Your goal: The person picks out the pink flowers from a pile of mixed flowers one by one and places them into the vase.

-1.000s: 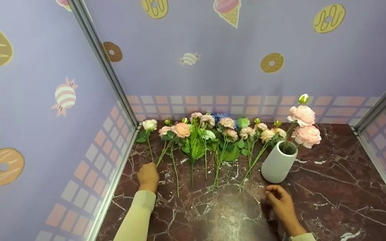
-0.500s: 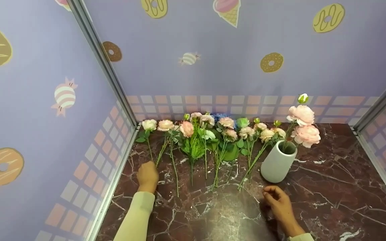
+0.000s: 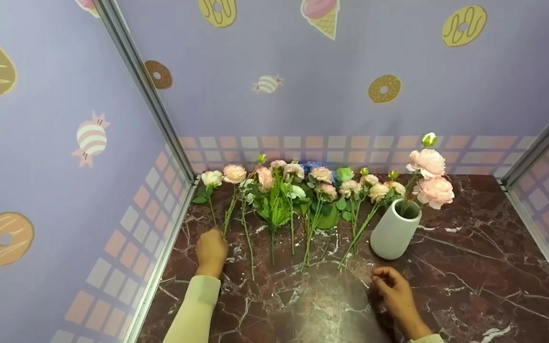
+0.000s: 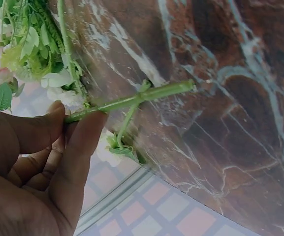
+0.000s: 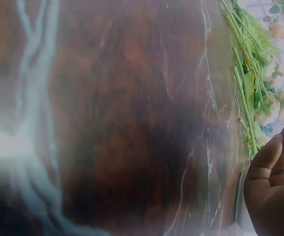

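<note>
In the head view my left hand (image 3: 211, 252) is at the left, at the lower end of an artificial flower stem. The left wrist view shows thumb and finger pinching this green stem (image 4: 132, 101), its cut end sticking out past them. A peach bloom (image 3: 234, 174) tops the held stem, leaning among the other flowers. Beside it lies a white rose (image 3: 212, 178). My right hand (image 3: 396, 297) hovers or rests near the front right, fingers loosely curled, holding nothing. Just beyond it stands a white vase (image 3: 393, 233) with pink peonies (image 3: 432, 190) in it.
A row of artificial flowers lies along the back wall, with green foliage (image 3: 277, 209), a green bloom (image 3: 344, 175) and a partly hidden blue one (image 3: 311, 166). Their stems point toward me across the dark marbled tabletop (image 3: 484, 267). Patterned walls enclose the back and sides.
The held flower's heads have turned and shifted: its peach bloom now sits slightly higher, and the neighbouring pink bloom faces more to the right. The right hand has drifted slightly left.
</note>
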{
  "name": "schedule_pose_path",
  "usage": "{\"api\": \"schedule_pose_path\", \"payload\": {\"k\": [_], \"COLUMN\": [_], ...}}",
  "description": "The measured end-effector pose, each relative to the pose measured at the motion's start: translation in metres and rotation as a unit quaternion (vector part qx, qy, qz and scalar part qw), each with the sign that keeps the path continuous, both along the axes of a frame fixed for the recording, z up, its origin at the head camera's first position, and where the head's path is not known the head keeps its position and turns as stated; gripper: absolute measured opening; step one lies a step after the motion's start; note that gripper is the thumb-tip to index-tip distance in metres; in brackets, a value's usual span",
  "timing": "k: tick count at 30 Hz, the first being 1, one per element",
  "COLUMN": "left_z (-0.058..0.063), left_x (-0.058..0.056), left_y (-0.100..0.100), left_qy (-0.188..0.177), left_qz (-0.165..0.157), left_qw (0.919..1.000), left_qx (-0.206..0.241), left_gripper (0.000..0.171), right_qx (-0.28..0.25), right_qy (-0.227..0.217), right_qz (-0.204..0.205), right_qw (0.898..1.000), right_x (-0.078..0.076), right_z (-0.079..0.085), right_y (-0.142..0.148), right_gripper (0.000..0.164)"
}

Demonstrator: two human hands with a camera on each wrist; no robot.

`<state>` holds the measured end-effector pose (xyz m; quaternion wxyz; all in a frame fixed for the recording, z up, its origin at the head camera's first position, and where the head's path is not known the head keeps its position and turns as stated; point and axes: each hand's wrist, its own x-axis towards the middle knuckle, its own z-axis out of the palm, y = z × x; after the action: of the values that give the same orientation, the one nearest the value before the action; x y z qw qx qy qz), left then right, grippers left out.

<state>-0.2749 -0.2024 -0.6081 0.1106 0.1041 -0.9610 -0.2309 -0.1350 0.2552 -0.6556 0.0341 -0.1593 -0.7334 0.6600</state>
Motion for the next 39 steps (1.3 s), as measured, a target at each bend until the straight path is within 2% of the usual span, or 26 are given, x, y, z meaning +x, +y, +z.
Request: {"api": "schedule_pose_path", "payload": {"k": [3,5,11,17,28,35,39], "left_z": [0.002,0.002,0.001,0.001,0.003,-0.001,0.000], "left_x": [0.001,0.001,0.007,0.013,0.017,0.019,0.021], "left_y": [0.001,0.002,0.005,0.009,0.012,0.014,0.015], "left_qy": [0.002,0.005,0.022,0.022,0.033,0.038,0.044], "left_qz": [-0.002,-0.003,-0.016,-0.018,-0.024,-0.038,-0.050], "left_qw": [1.0000,1.0000,0.9996,0.9993,0.9988,0.9983,0.9972], "left_qx": [0.002,0.001,0.002,0.025,0.027,0.022,0.034], "left_gripper": [0.051,0.047,0.004,0.009,0.004,0.005,0.011], "right_qx": [0.000,0.000,-0.007,0.002,0.010,0.008,-0.008], "right_qy": [0.003,0.006,0.013,0.009,0.025,0.035,0.040], "right_qz": [0.003,0.004,0.001,0.006,0.012,0.024,0.027], "right_qw": [1.000,1.000,1.000,1.000,1.000,0.999,0.999], "right_x": [0.000,0.000,0.002,0.001,0.002,0.003,0.004], "right_z": [-0.001,-0.001,0.000,-0.001,-0.005,0.000,0.005], "right_y": [-0.001,-0.001,-0.003,-0.005,-0.007,-0.009,-0.012], "right_gripper": [0.015,0.015,0.016,0.017,0.015,0.017,0.020]}}
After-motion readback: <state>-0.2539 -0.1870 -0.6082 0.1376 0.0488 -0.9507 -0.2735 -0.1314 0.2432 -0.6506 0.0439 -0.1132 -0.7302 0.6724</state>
